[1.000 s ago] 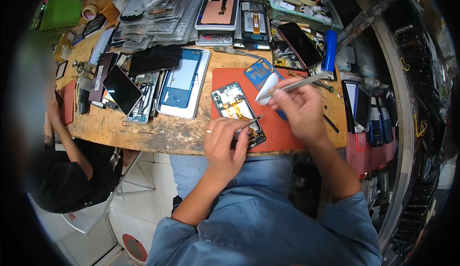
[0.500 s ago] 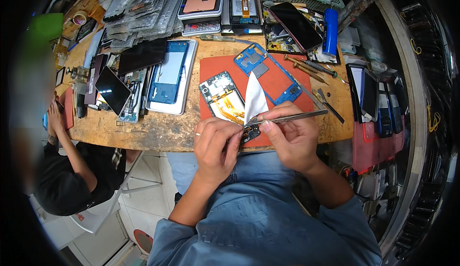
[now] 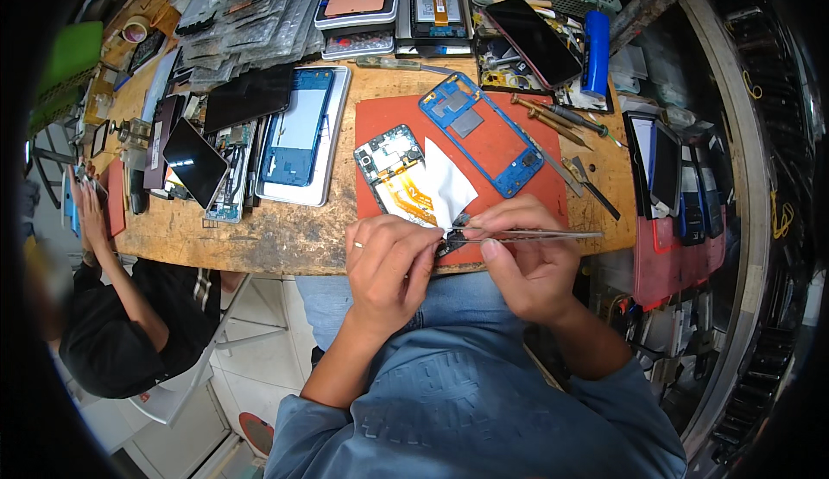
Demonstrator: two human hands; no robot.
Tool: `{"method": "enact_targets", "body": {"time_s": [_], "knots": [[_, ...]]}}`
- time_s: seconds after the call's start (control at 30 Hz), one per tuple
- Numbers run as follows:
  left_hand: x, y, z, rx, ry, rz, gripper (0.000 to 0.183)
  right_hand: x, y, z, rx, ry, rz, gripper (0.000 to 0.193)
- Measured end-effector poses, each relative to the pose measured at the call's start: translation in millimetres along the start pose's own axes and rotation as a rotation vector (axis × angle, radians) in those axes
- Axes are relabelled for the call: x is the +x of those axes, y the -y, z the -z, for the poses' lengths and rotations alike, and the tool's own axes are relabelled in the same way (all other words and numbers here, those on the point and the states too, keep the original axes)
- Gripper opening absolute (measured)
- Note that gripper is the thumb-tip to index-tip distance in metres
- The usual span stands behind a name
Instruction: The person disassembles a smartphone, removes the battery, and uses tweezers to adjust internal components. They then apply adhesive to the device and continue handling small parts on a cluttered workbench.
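Observation:
My left hand (image 3: 384, 263), a ring on one finger, pinches the lower end of a white cloth or tissue (image 3: 449, 187). My right hand (image 3: 531, 259) grips metal tweezers (image 3: 553, 235) between thumb and fingers, their tips against the pinched end of the white piece. Under both hands lies an opened phone (image 3: 390, 158) with its circuit board and orange flex cables showing; its lower part is partly hidden by my fingers and the white piece. A blue phone mid-frame (image 3: 511, 181) rests just beyond, on the same red mat (image 3: 380, 110).
Screwdrivers (image 3: 553, 122) and a black-bladed tool (image 3: 596, 190) lie right of the mat. Phone parts on a white tray (image 3: 315, 187) and a dark screen (image 3: 197, 164) sit left. Bubble-wrapped packs (image 3: 250, 34) are piled behind. A co-worker's hand (image 3: 91, 211) is far left.
The white piece has tipped from standing upright to leaning over, its upper part spreading wider. The tweezers have turned nearly level. My left hand keeps its pinch.

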State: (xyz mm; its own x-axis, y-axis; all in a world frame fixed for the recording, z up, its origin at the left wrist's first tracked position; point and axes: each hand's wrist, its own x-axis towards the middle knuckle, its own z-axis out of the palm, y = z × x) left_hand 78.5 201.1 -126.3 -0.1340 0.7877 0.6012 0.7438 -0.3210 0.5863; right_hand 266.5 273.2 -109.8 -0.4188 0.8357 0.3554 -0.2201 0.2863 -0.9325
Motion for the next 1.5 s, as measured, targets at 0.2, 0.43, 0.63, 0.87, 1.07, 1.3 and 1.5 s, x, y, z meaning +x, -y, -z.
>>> {"method": "enact_targets", "body": {"time_s": [0.2, 0.43, 0.63, 0.87, 1.07, 1.3, 1.5], "knots": [[0.3, -0.2, -0.4, 0.004, -0.005, -0.008, 0.027, 3.8, 15.6, 2.7, -0.193, 0.037, 0.082, 0.025], [2.2, 0.0, 0.9, 0.004, -0.002, -0.015, 0.028, 3.5, 15.0, -2.9, -0.294, 0.048, 0.096, 0.027], [-0.9, 2.2, -3.2, 0.002, -0.019, -0.014, 0.027, 5.1, 22.7, -2.5, -0.447, 0.111, 0.106, 0.027], [-1.6, 1.0, -7.1, 0.027, -0.041, -0.037, 0.024, 0.2, 19.9, -7.7, -0.417, 0.065, 0.079, 0.029], [-4.0, 3.3, -7.7, 0.047, -0.076, -0.114, 0.024, 1.8, 20.7, -3.4, -0.551, 0.084, 0.135, 0.023], [-3.1, 0.3, -11.7, 0.061, -0.132, -0.096, 0.026, 6.8, 23.2, -11.2, -0.451, 0.086, 0.201, 0.022], [-1.4, 1.3, -10.9, 0.047, -0.146, -0.108, 0.027, 2.9, 14.2, -7.8, -0.431, 0.015, 0.143, 0.021]]}}
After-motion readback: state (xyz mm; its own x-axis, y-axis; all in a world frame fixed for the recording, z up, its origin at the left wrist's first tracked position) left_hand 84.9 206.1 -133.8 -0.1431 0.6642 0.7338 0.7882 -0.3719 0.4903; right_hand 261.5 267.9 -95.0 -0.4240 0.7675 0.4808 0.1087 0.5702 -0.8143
